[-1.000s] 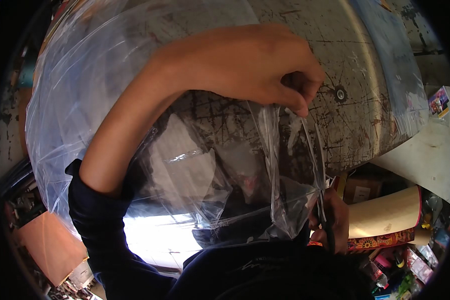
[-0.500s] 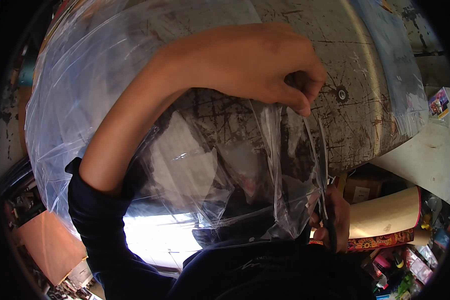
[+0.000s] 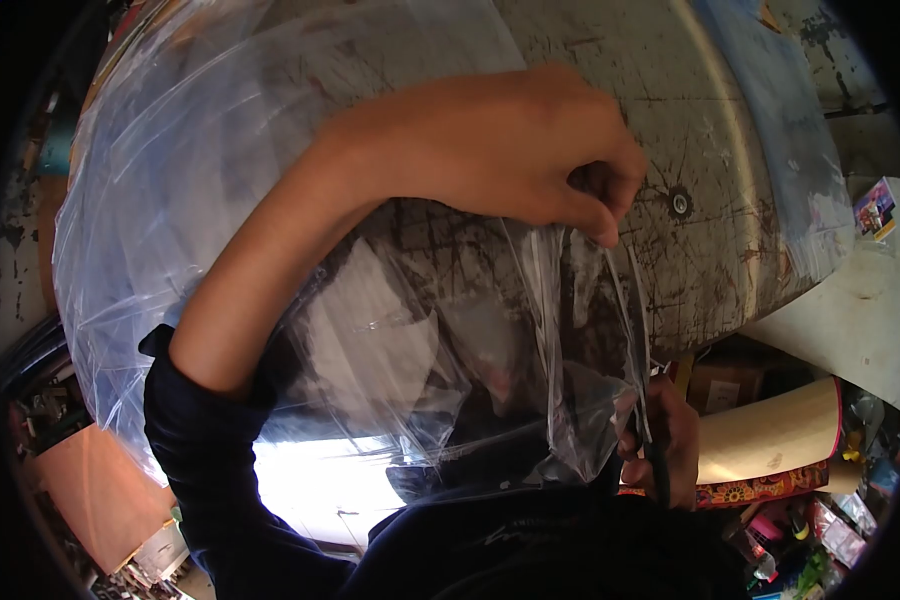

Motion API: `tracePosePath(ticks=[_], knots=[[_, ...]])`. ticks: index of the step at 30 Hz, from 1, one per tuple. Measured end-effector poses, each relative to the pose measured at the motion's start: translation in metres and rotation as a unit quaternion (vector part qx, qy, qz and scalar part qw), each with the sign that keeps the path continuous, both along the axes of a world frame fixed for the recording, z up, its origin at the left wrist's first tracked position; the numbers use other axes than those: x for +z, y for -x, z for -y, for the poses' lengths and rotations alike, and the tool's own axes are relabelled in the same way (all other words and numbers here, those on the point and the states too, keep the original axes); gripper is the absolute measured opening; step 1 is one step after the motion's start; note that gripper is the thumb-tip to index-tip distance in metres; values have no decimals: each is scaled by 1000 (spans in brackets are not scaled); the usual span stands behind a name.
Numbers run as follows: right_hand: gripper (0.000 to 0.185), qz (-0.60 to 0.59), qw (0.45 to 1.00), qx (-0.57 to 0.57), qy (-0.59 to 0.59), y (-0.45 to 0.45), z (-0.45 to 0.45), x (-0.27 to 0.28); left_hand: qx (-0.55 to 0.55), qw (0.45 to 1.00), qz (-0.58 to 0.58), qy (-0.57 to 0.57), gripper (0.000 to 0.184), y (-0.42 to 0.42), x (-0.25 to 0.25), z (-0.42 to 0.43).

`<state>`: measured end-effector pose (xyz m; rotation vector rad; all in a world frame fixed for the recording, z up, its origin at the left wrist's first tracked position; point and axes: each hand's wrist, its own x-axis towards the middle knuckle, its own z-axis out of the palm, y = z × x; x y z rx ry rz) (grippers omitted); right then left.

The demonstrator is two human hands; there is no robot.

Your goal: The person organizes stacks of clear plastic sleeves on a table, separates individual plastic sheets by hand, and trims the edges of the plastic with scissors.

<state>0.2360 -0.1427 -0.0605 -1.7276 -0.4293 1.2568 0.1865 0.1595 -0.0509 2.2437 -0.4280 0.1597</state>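
My left hand [image 3: 540, 145] reaches across from the left, with thumb and fingers pinched on the edge of a clear plastic sheet [image 3: 582, 400]. The sheet hangs in folds from the fingertips down toward my body. Low on the right, my right hand [image 3: 680, 435] is closed around the dark handles of scissors [image 3: 658, 468], partly hidden by the fingers. Their blades point up along the sheet's right edge, near the plastic. Whether the blades are apart is hard to make out.
More clear plastic [image 3: 160, 180] spreads over the left of the scratched worktable [image 3: 690, 270]. Another plastic piece [image 3: 790, 150] lies along its right side. Beyond the near right edge are a cream roll [image 3: 770, 430], a cardboard box [image 3: 720, 385] and assorted clutter. A brown board [image 3: 100, 490] stands lower left.
My left hand sits slightly lower in view, still pinching the plastic. The right hand and scissors have barely shifted; the blades look thinner against the sheet's edge.
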Motion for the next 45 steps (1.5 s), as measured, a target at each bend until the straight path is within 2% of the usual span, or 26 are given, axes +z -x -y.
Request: tracePosePath(ticks=[9, 13, 19, 24, 30, 39, 45], knots=[[77, 3, 1000, -10, 7, 3, -1, 0, 11, 999, -11, -34, 14, 0, 3, 0], [79, 32, 999, 20, 19, 0, 3, 1, 12, 999, -25, -33, 14, 0, 5, 1], [79, 26, 999, -13, 21, 2, 1, 2, 25, 996, 76, -28, 13, -2, -9, -8], [79, 14, 1000, -12, 7, 0, -3, 2, 34, 999, -1, -26, 13, 0, 0, -6], [80, 6, 1000, -22, -4, 0, -7, 3, 38, 999, -19, -24, 13, 0, 2, -6], [80, 19, 999, -1, 26, -1, -4, 6, 44, 999, -3, -7, 14, -1, -2, -5], [78, 29, 999, -38, 21, 2, -10, 7, 37, 999, 10, -7, 14, -1, 0, -6]])
